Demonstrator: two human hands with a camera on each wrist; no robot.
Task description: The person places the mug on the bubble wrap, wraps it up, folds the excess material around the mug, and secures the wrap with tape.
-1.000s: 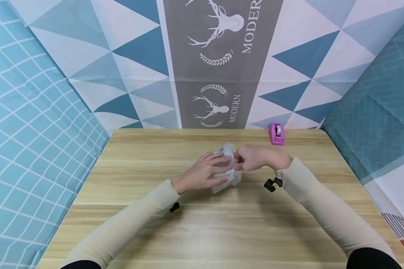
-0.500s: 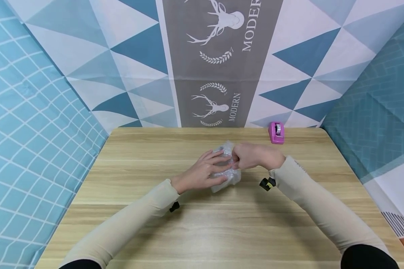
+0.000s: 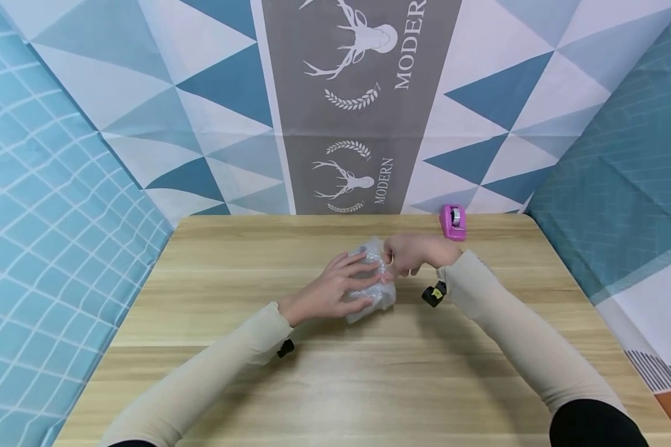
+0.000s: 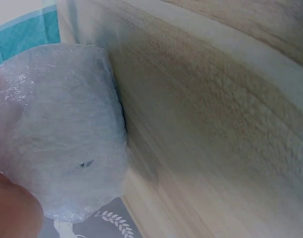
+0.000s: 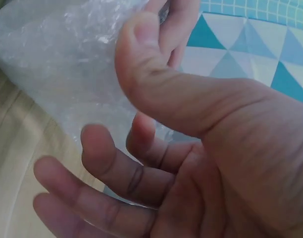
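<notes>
A bundle wrapped in clear bubble wrap (image 3: pixel 373 248) lies near the middle of the table, and its contents are hidden. My left hand (image 3: pixel 325 290) rests on its left side with spread, nearly straight fingers. In the left wrist view, the wrap (image 4: pixel 67 124) appears as a rounded, shiny face. At the bundle's right side is my right hand (image 3: pixel 416 251). The right wrist view shows my right thumb (image 5: pixel 146 69) at the wrap, with the other fingers (image 5: pixel 97 148) loosely bent and apart from it. Fingertips of my left hand show behind that thumb.
A pink tape dispenser (image 3: pixel 453 222) stands at the back right edge of the wooden table (image 3: pixel 335 385). Behind the table hangs a patterned cloth (image 3: pixel 346 112), with blue and teal cloths at the sides.
My right hand has shifted slightly left along the bundle, and its fingers have loosened from a tighter curl. My left hand stays on the wrap.
</notes>
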